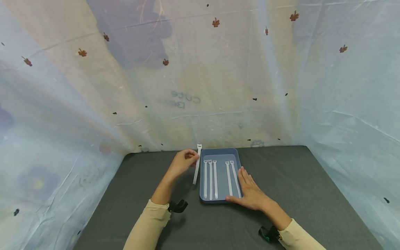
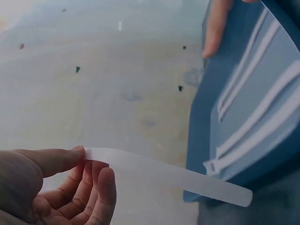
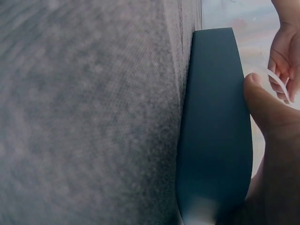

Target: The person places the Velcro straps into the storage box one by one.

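Near the back of the dark table, my left hand (image 1: 183, 163) pinches a white cable tie (image 1: 196, 174) with a slotted head, just left of a blue tray (image 1: 221, 184). Thumb and fingertips grip it in the left wrist view, and its flat tail (image 2: 220, 189) sticks out to the right. My right hand (image 1: 252, 194) rests against the tray's near right corner, fingers straight along the side and thumb on the near rim. Inside lie more white cable ties: three side by side at the left (image 1: 210, 180) and two at the right (image 1: 229, 178), slotted heads toward the back.
The dark grey cloth-covered table (image 1: 293, 187) reaches a patterned curtain (image 1: 200, 80) at its back edge, close behind the tray. More curtain (image 1: 353, 104) hangs along both sides. Each wrist carries a black strap mount (image 1: 178, 206).
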### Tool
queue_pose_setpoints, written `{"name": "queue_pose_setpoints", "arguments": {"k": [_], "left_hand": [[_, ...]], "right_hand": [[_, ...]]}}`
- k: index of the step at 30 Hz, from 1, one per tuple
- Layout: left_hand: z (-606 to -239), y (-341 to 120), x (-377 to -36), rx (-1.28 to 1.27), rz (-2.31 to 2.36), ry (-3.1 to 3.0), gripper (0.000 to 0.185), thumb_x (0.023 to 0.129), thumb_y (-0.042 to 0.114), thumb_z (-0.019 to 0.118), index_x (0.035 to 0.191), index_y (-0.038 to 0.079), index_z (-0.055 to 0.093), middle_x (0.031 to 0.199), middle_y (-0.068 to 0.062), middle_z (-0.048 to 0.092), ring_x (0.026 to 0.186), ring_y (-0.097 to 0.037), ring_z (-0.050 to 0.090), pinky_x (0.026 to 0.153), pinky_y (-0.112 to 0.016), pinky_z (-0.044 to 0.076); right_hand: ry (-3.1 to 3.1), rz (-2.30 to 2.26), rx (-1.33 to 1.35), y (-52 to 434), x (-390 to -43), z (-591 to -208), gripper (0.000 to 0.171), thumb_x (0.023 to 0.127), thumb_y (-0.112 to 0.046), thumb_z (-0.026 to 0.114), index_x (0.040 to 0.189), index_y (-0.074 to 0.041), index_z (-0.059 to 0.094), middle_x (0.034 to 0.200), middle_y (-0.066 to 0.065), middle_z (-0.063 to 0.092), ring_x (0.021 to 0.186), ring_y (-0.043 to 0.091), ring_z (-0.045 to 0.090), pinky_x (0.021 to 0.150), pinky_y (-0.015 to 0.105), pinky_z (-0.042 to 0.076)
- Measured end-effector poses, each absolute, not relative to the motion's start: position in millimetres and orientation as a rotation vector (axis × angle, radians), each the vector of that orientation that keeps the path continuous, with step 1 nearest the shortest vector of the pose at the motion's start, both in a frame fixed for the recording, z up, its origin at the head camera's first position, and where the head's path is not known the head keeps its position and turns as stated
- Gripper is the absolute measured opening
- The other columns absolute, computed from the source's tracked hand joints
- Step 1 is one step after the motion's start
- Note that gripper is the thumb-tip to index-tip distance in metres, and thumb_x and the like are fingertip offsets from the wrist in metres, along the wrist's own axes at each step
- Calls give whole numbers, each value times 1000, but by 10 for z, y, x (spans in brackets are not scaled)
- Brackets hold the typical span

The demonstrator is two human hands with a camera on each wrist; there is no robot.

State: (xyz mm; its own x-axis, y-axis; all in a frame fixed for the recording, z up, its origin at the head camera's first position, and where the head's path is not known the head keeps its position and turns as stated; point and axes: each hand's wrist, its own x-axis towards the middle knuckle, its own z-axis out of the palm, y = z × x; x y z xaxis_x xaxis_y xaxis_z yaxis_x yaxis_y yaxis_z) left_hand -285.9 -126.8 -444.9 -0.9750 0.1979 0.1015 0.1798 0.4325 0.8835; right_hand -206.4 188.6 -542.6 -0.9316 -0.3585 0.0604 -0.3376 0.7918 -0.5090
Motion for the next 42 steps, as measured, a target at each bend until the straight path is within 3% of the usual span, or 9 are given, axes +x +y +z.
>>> {"name": "queue_pose_setpoints", "arguments": {"k": [6, 15, 23, 31, 37, 42], "left_hand": [[-4331, -1133, -2814, 438, 1698, 2553, 20, 107, 17, 70, 117, -1, 73, 105, -19, 75, 85, -22, 74, 80, -38, 65], [-4281, -882, -2759, 503, 1734, 2444, 19, 107, 15, 69, 117, -1, 71, 103, -16, 74, 86, -18, 72, 84, -43, 66], [-4443, -677, -2713, 545, 1718, 2349, 19, 108, 16, 69, 117, -1, 69, 113, -31, 72, 87, -23, 75, 85, -43, 66], [-4648, -527, -2793, 488, 1732, 2209, 23, 107, 17, 70, 119, -1, 66, 106, -21, 73, 87, -25, 76, 94, -57, 62], [-4784, -461, -2943, 446, 1762, 2185, 19, 106, 12, 71, 117, -2, 66, 107, -25, 73, 83, -19, 74, 96, -58, 61], [-4833, -416, -3068, 422, 1759, 2240, 16, 105, 9, 71, 114, -3, 66, 106, -24, 74, 93, -36, 76, 95, -57, 61]], "right_hand": [[2934, -822, -567, 1888, -2070, -5423, 133, 89, -75, 72, 168, 9, 7, 176, 30, 0, 164, 46, 7, 132, 62, 13], [2916, -818, -545, 1900, -2080, -5428, 133, 89, -77, 71, 168, 8, 7, 177, 28, -1, 165, 45, 4, 132, 62, 12], [2914, -814, -535, 1891, -2076, -5425, 134, 88, -79, 70, 168, 8, 6, 177, 28, -1, 165, 44, 4, 132, 62, 12], [2917, -812, -535, 1894, -2070, -5408, 133, 89, -78, 70, 168, 9, 7, 177, 28, -2, 165, 45, 4, 131, 63, 12], [2917, -805, -526, 1890, -2070, -5410, 133, 90, -78, 69, 168, 9, 7, 177, 28, -2, 165, 45, 4, 131, 63, 12], [2916, -810, -531, 1891, -2067, -5402, 132, 90, -77, 70, 168, 9, 7, 177, 29, -1, 164, 46, 5, 131, 63, 12]]}}
